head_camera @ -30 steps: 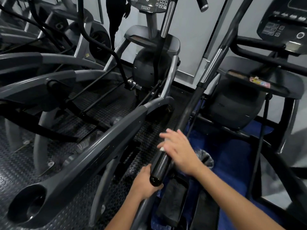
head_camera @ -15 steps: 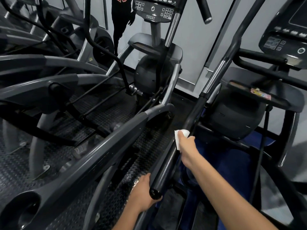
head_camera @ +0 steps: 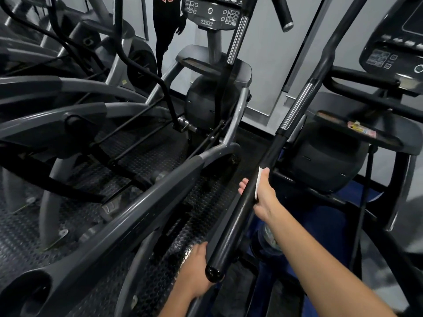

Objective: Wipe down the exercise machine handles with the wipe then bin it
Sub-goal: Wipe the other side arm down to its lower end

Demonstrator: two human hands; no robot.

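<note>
A long black exercise machine handle [head_camera: 233, 227] slants from its rounded end near me up to a chrome section. My right hand [head_camera: 265, 197] grips it about midway, with a white wipe [head_camera: 258, 181] pressed between palm and handle. The fingertips wrap round and show on the handle's left side. My left hand [head_camera: 194, 271] holds the handle just by its lower end, its fingers hidden behind the bar.
A thick grey elliptical arm [head_camera: 137, 202] runs diagonally at left over the studded rubber floor [head_camera: 27, 236]. Two consoles stand ahead [head_camera: 210, 12] and at right [head_camera: 393, 53]. A person in black [head_camera: 167, 24] stands at the back. Crumpled clear plastic [head_camera: 270, 239] shows under my right forearm.
My right hand has slid the wipe up the handle, from near its lower end to about midway. My left hand has stayed at the lower end.
</note>
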